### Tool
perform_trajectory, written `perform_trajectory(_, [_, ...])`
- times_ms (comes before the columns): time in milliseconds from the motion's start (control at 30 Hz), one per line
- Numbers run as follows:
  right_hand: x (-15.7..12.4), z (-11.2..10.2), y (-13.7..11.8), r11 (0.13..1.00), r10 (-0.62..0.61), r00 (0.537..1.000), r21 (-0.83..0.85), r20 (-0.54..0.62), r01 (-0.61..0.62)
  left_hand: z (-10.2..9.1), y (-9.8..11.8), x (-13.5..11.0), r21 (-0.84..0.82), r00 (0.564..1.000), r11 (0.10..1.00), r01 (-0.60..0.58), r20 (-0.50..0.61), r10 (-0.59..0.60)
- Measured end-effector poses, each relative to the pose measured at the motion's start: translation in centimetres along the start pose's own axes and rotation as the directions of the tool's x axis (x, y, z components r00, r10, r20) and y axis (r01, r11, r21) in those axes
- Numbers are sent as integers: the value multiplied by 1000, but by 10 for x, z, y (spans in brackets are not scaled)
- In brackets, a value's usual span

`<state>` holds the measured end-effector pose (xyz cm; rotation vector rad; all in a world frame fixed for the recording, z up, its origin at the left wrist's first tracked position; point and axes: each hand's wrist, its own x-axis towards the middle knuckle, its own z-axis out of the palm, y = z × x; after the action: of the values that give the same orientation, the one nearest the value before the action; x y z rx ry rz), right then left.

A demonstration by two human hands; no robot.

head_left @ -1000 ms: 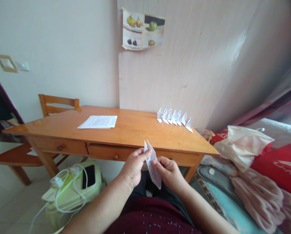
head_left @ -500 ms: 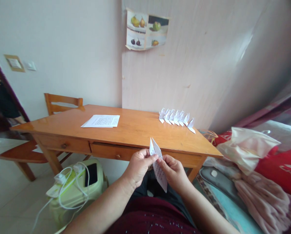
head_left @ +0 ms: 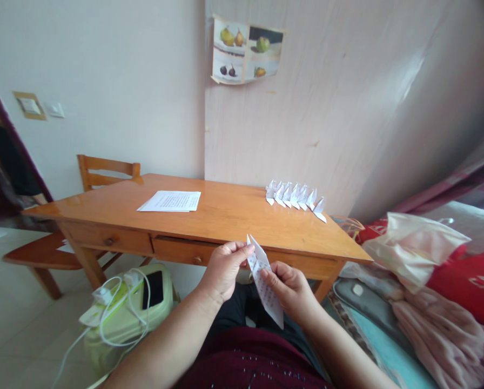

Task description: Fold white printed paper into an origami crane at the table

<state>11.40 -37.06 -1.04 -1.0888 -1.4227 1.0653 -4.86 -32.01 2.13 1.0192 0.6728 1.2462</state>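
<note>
Both hands hold one folded piece of printed white paper (head_left: pixel 265 282) in front of my lap, below the table's front edge. My left hand (head_left: pixel 224 268) pinches its upper pointed end with thumb and fingertips. My right hand (head_left: pixel 291 289) grips the paper's right side lower down, fingers curled round it. The paper is long and pointed at both ends, its lower tip hanging over my dark trousers. A row of several small folded white paper figures (head_left: pixel 295 197) stands at the far right of the wooden table (head_left: pixel 226 219).
A printed sheet (head_left: pixel 170 201) lies on the table's left-middle. A wooden chair (head_left: pixel 100 175) stands behind the table's left end. A green stool (head_left: pixel 124 313) with a phone, power strip and white cables sits on the floor at left. Bedding and a plastic bag (head_left: pixel 412 246) lie at right.
The folded paper has tilted and dropped slightly, its lower tip swinging right. My left hand's pinch shifted at the top point; the view drifted a little left.
</note>
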Motion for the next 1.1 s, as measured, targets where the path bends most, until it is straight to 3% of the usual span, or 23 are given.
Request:
perform_trajectory(300, [-3, 4, -1, 1000, -6, 999, -11, 47, 6, -13, 18, 12, -122, 981, 989, -84, -185, 60])
perform_trajectory(400, [-2, 4, -4, 999, -31, 999, -21, 39, 32, -12, 15, 5, -146, 1000, 989, 10, -4, -11])
perform_trajectory(467, [0, 4, -5, 999, -46, 998, -22, 33, 47, -8, 10, -3, -116, 981, 987, 110, 174, -89])
perform_trajectory(533, [1, 4, -6, 998, -63, 998, -14, 26, 63, -4, 3, -9, -83, 963, 984, 159, 233, -136])
perform_trajectory(700, [2, 6, -6, 998, -66, 997, 3, 46, 65, 3, -3, -14, -57, 958, 980, 192, 228, -174])
perform_trajectory(1100, [-1, 1, -13, 1000, -11, 997, 13, 81, 10, 3, 5, -10, 5, 979, 993, 119, 165, -118])
